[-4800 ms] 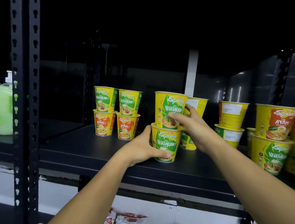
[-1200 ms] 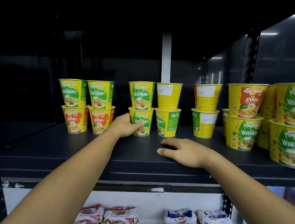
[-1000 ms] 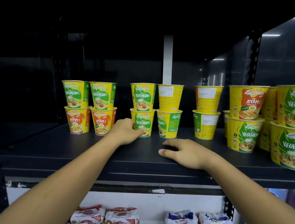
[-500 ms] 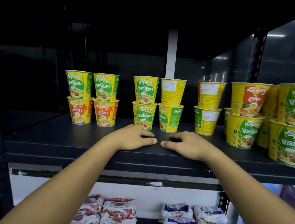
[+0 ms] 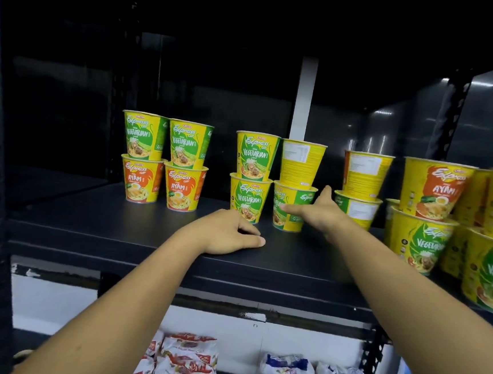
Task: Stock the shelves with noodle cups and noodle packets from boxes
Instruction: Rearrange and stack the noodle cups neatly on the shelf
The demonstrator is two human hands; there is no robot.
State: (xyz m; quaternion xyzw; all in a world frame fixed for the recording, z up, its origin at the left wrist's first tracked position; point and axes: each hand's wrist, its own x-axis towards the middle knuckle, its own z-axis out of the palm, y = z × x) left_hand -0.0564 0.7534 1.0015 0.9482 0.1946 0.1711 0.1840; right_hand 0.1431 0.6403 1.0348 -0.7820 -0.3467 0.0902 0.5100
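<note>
Right grip [image 5: 320, 212] touching cup [image 5: 288, 222], left grip [image 5: 226, 232] resting

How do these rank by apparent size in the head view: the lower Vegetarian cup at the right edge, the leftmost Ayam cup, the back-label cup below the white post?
1. Lower Vegetarian cup at the right edge: largest, though nearest the camera.
2. Leftmost Ayam cup and back-label cup: alike, unranked.
</note>
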